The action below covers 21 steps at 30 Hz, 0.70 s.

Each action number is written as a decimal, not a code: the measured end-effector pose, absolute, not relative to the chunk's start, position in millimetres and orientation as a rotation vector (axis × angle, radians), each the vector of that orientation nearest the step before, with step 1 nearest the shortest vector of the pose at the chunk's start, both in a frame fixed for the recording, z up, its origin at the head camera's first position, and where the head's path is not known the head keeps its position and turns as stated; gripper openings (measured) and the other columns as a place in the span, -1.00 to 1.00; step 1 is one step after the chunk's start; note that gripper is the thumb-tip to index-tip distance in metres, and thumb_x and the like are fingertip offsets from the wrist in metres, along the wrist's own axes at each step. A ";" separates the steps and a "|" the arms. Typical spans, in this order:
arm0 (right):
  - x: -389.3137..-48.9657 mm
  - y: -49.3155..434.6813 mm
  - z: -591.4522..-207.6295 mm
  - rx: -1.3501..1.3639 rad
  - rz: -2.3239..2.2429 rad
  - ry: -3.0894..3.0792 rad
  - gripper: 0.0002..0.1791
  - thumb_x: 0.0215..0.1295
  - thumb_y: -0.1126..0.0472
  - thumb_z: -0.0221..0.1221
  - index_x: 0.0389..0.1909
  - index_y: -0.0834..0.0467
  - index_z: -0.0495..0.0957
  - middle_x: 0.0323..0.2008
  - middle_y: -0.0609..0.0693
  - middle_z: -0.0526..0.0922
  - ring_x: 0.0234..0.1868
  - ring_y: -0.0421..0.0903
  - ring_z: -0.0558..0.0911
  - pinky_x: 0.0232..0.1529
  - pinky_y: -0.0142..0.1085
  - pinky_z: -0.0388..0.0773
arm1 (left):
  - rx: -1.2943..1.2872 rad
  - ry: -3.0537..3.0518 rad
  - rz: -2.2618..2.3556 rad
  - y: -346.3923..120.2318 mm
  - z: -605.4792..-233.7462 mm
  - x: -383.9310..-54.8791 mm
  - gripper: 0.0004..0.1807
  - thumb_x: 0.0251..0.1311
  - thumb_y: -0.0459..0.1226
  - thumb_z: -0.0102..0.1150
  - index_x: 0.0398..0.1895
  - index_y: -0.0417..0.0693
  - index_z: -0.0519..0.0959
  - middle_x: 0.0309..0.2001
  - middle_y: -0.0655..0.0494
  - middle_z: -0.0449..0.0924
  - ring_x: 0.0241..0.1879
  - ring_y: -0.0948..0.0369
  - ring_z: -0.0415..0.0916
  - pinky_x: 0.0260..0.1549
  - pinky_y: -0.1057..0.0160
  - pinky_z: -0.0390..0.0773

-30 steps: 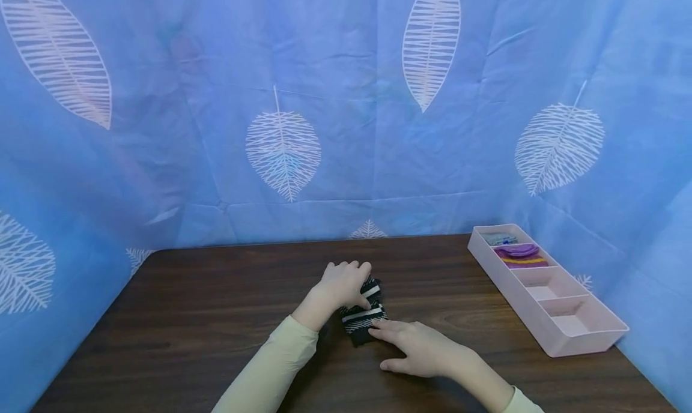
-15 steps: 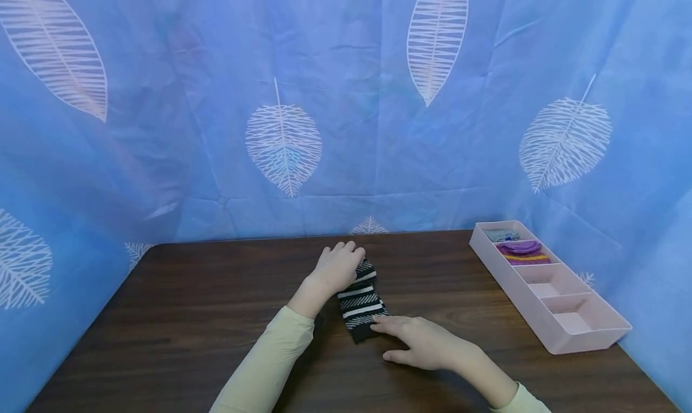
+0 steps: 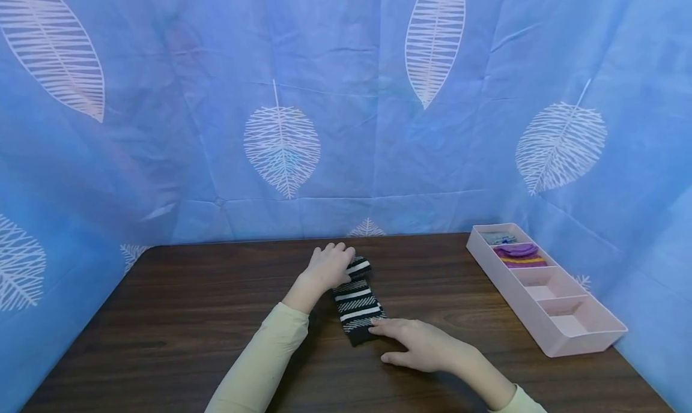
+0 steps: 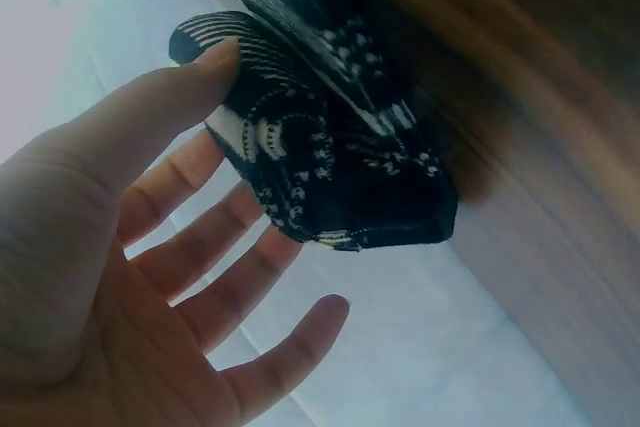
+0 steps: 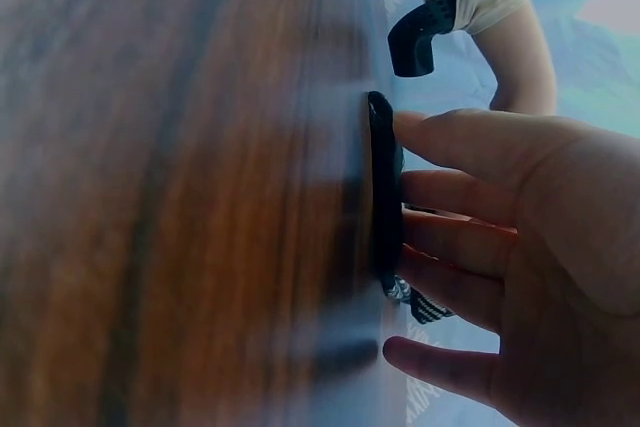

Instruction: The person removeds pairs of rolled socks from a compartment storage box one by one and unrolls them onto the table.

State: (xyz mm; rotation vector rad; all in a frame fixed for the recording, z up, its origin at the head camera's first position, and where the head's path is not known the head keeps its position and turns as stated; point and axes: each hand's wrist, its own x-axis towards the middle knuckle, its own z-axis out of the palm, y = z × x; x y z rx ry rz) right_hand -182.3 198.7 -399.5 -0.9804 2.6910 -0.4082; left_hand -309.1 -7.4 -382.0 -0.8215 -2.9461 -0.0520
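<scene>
A black-and-white striped knit sock (image 3: pixel 358 308) lies lengthwise on the table, its dark cuff toward the person. At the far end my left hand (image 3: pixel 327 268) pinches the toe part, which is turned back over the rest of the sock. The left wrist view shows the thumb on top of the knit (image 4: pixel 290 117) and the fingers behind it, the little finger apart. My right hand (image 3: pixel 418 344) rests with extended fingers at the right edge of the cuff. Seen from the right wrist, its fingertips meet the black edge of the sock (image 5: pixel 385 197).
A pale pink divided box (image 3: pixel 513 296) stands at the right of the dark wooden table (image 3: pixel 189 329). Its far compartments hold grey-blue cloth (image 3: pixel 498 239) and a folded purple cloth item with a yellow stripe (image 3: pixel 520 257). A blue leaf-print curtain (image 3: pixel 346 101) hangs behind.
The sock was bunched under my left hand, then was drawn out longer. My left hand has moved away from the person and slightly left with the toe end. My right hand has stayed at the cuff.
</scene>
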 end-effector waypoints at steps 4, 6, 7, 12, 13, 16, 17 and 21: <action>-183.2 199.0 -400.0 -0.976 -0.418 2.676 -0.46 0.24 -0.15 -0.02 0.24 -0.12 0.27 0.30 -0.10 0.25 0.28 -0.06 0.30 0.16 -0.06 0.31 | -0.813 -2.938 -0.082 -10.4 -383.3 -316.3 -0.65 0.03 -0.08 0.23 -0.13 0.07 0.43 -0.15 0.15 0.46 -0.16 0.13 0.42 -0.25 0.07 0.41; -183.9 199.3 -399.4 -0.978 -0.419 2.676 -0.46 0.24 -0.15 -0.02 0.24 -0.12 0.27 0.30 -0.10 0.25 0.28 -0.06 0.30 0.16 -0.05 0.31 | -0.820 -2.912 -0.096 -11.6 -382.9 -320.7 -0.67 0.04 -0.12 0.23 -0.13 0.07 0.43 -0.15 0.14 0.47 -0.18 0.14 0.44 -0.30 0.11 0.42; -183.9 200.0 -399.3 -0.978 -0.419 2.679 -0.46 0.24 -0.14 -0.01 0.24 -0.11 0.27 0.30 -0.10 0.25 0.28 -0.06 0.30 0.17 -0.05 0.31 | -0.826 -2.899 -0.104 -11.4 -382.6 -322.6 -0.69 0.05 -0.15 0.22 -0.13 0.06 0.43 -0.17 0.14 0.47 -0.22 0.15 0.45 -0.34 0.14 0.42; -184.1 200.9 -398.8 -0.985 -0.413 2.688 -0.46 0.25 -0.14 -0.02 0.24 -0.11 0.27 0.30 -0.10 0.25 0.28 -0.06 0.30 0.17 -0.05 0.31 | -0.837 -2.832 -0.125 -12.3 -380.4 -331.7 -0.84 0.14 -0.28 0.10 -0.20 0.04 0.45 -0.29 0.15 0.46 -0.47 0.24 0.44 -0.60 0.29 0.35; -184.0 200.8 -398.7 -0.982 -0.412 2.687 -0.46 0.25 -0.14 -0.03 0.24 -0.12 0.27 0.30 -0.10 0.25 0.28 -0.06 0.30 0.17 -0.05 0.31 | -0.832 -2.819 -0.112 -12.8 -380.3 -333.4 -0.88 0.17 -0.30 0.07 -0.23 0.06 0.47 -0.31 0.16 0.46 -0.50 0.25 0.43 -0.62 0.30 0.33; -183.7 200.3 -398.4 -0.972 -0.411 2.687 -0.47 0.25 -0.14 -0.02 0.24 -0.12 0.27 0.30 -0.11 0.25 0.29 -0.06 0.29 0.17 -0.05 0.30 | -0.816 -2.792 -0.095 -14.4 -379.8 -337.9 -0.85 0.22 -0.33 -0.02 -0.27 0.08 0.54 -0.31 0.17 0.48 -0.46 0.24 0.45 -0.57 0.27 0.37; -183.5 200.2 -398.3 -0.970 -0.410 2.689 -0.47 0.25 -0.14 -0.02 0.24 -0.12 0.27 0.30 -0.11 0.25 0.29 -0.07 0.29 0.17 -0.05 0.30 | -0.808 -2.792 -0.094 -14.7 -379.9 -339.5 -0.82 0.23 -0.33 -0.04 -0.26 0.09 0.56 -0.30 0.17 0.49 -0.42 0.22 0.48 -0.53 0.25 0.39; -182.9 200.5 -398.2 -0.967 -0.411 2.690 -0.47 0.25 -0.13 -0.01 0.24 -0.12 0.27 0.30 -0.11 0.25 0.29 -0.07 0.29 0.17 -0.05 0.30 | -0.776 -2.865 -0.115 -14.7 -381.4 -344.2 -0.81 0.21 -0.18 0.03 -0.15 0.10 0.56 -0.20 0.15 0.51 -0.25 0.16 0.52 -0.35 0.11 0.48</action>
